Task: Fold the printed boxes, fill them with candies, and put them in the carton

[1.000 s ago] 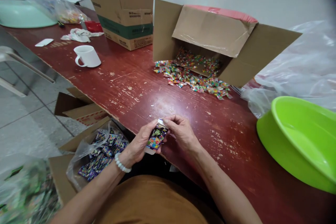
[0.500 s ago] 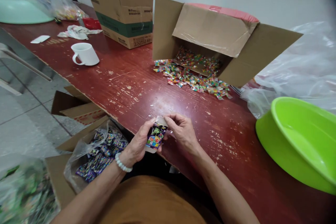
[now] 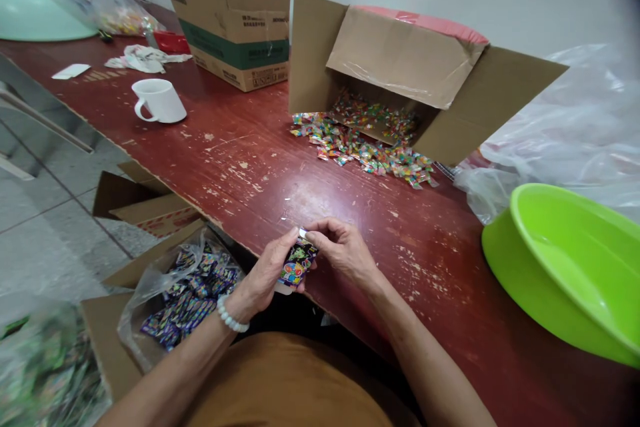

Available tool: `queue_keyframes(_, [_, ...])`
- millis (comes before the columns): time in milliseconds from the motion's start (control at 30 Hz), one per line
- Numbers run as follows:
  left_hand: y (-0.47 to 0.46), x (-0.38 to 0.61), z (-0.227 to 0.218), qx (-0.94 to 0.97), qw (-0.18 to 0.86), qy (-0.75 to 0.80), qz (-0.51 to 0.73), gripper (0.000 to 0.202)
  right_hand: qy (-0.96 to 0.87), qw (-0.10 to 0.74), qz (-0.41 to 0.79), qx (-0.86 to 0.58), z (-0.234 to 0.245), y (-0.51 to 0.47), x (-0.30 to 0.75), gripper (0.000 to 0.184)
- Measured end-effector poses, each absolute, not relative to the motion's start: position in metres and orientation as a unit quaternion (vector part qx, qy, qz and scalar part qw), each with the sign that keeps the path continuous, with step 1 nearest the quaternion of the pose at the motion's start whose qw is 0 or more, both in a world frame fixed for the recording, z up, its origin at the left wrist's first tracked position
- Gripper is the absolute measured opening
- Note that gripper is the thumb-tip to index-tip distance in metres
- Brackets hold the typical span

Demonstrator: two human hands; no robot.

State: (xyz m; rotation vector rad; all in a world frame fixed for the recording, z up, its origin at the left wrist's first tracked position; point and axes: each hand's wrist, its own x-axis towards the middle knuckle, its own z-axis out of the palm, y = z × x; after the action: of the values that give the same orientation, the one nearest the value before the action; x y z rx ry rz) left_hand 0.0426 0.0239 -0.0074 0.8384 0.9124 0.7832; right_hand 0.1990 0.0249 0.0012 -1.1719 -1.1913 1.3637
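My left hand (image 3: 265, 277), with a pale bead bracelet at the wrist, grips a small printed candy box (image 3: 299, 263) above the table's front edge. The box is dark with bright coloured pictures, and a pale flap sticks out at its lower end. At its upper end, the thumb and fingers of my right hand (image 3: 343, 248) are closed on the white top flap (image 3: 303, 233). The fingertips behind the box are partly hidden. Farther back, small wrapped candies (image 3: 370, 155) spill from a cardboard box (image 3: 407, 57) lying on its side.
A green basin (image 3: 520, 267) stands at the right, beside clear plastic sheeting (image 3: 590, 120). A white mug (image 3: 160, 101) and a tall carton (image 3: 240, 20) are at the back left. Below the table edge, an open carton holds a bag of dark printed packets (image 3: 193, 297).
The white top flap, upright before, now shows only as a small strip, folded down under my right fingers. My left hand keeps hold of the box.
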Motion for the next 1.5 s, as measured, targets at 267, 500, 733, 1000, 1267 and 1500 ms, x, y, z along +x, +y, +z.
queue_keyframes(267, [0.021, 0.042, -0.002, 0.423, 0.707, 0.433, 0.367, 0.061, -0.472, 0.481, 0.548, -0.496, 0.013, 0.022, 0.188, 0.018])
queue_keyframes(500, [0.011, 0.041, 0.002, 0.379, 0.736, 0.420, 0.372, 0.060, -0.451, 0.526, 0.583, -0.426, 0.021, -0.001, 0.180, 0.025])
queue_keyframes(733, [-0.008, 0.043, 0.010, 0.384, 0.750, 0.388, 0.374, 0.053, -0.381, 0.572, 0.566, -0.455, 0.025, -0.011, 0.178, 0.023])
queue_keyframes(1000, [-0.017, 0.037, 0.024, 0.349, 0.775, 0.369, 0.377, 0.039, -0.412, 0.540, 0.599, -0.423, 0.035, -0.024, 0.178, 0.025])
queue_keyframes(1267, [-0.024, 0.041, 0.021, 0.352, 0.766, 0.384, 0.376, 0.052, -0.401, 0.594, 0.533, -0.450, 0.028, -0.027, 0.174, 0.023])
queue_keyframes(1500, [-0.024, 0.039, 0.018, 0.379, 0.760, 0.397, 0.348, 0.066, -0.384, 0.583, 0.554, -0.453, 0.027, -0.022, 0.175, 0.028])
